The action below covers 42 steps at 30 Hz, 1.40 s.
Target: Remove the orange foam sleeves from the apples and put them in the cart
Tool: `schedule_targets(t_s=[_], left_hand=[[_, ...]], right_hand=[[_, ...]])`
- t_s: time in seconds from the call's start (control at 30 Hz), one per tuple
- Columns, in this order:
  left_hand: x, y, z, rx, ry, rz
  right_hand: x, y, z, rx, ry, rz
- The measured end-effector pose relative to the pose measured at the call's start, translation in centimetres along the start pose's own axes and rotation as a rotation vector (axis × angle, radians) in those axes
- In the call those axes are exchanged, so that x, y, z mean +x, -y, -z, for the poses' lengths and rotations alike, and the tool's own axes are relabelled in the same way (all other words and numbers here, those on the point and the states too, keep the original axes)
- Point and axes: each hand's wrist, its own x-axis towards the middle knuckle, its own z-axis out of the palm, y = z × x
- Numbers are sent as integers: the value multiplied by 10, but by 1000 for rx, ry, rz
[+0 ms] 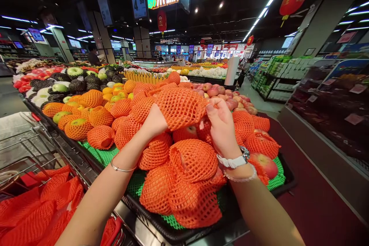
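Fitting an orange foam net sleeve over a piece of fruit is best done with both hands sharing the work: one hand steadies the sleeve body while the other keeps the mouth spread, so the mesh slides rather than bunches, and the pull should stay even to avoid tearing the foam strands. The sleeve is held up above the middle of the black display tray, over the heap of sleeved fruit lying on the green mesh liner. The left hand is curled closed against the left end of the sleeve, fingers hidden under the mesh, gripping it. The right hand is partly closed, thumb and fingertips pinching the right end of the same sleeve; whether fruit is already inside cannot be determined. A watch and a bracelet sit on the right wrist, a thin bangle on the left. Near the tray's right edge, bare apples lie partly unsleeved. Loose sleeves fill a cart beyond the tray's near left corner.
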Motion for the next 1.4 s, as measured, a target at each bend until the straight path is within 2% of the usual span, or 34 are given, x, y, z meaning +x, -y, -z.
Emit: schedule_targets(t_s=[0.1, 0.17, 0.23, 0.33, 0.4, 0.47, 0.57, 0.7, 0.8, 0.93, 0.97, 1.03, 1.1, 1.13, 1.23, 1.33, 1.4], left_hand=[[1, 1, -1, 0, 29, -36], [4, 6, 0, -25, 9, -32], [7, 12, 2, -66, -59, -9], [10, 19, 6, -121, -195, 57], [11, 21, 8, -150, -229, 84], [10, 19, 7, -176, -210, 79], [7, 15, 6, -183, -179, 59], [5, 10, 4, -187, -146, 64], [6, 10, 4, -161, -129, 74], [6, 11, 4, -78, -200, 47], [5, 11, 4, -50, -215, 43], [0, 11, 2, 21, -214, 18], [-5, 9, 0, 121, -162, -58], [-8, 8, -2, 177, -121, -113], [-11, 4, -4, 302, 36, -242], [-9, -1, 0, 312, 220, -274], [-6, -3, 7, 306, 261, -291]], right_hand=[[2, -2, 2, 29, -91, -3], [2, -2, 1, 9, -79, -56], [1, -2, -2, -29, -12, -119], [-2, -4, -9, -107, 155, -185], [-3, -6, -11, -164, 241, -185], [-3, -8, -10, -255, 273, -151], [0, -5, -2, -457, 241, -36], [4, 3, 10, -566, 48, 97], [5, 7, 11, -394, 4, 26], [3, 7, 4, 27, -57, -237], [1, 7, 2, 124, -8, -325], [-5, 7, -4, 290, 181, -443], [-10, 8, -10, 379, 325, -442], [-13, 8, -13, 393, 340, -412], [-15, 7, -20, 388, 252, -340], [-11, 4, -19, 414, 135, -312], [-7, 2, -15, 412, 90, -297]])
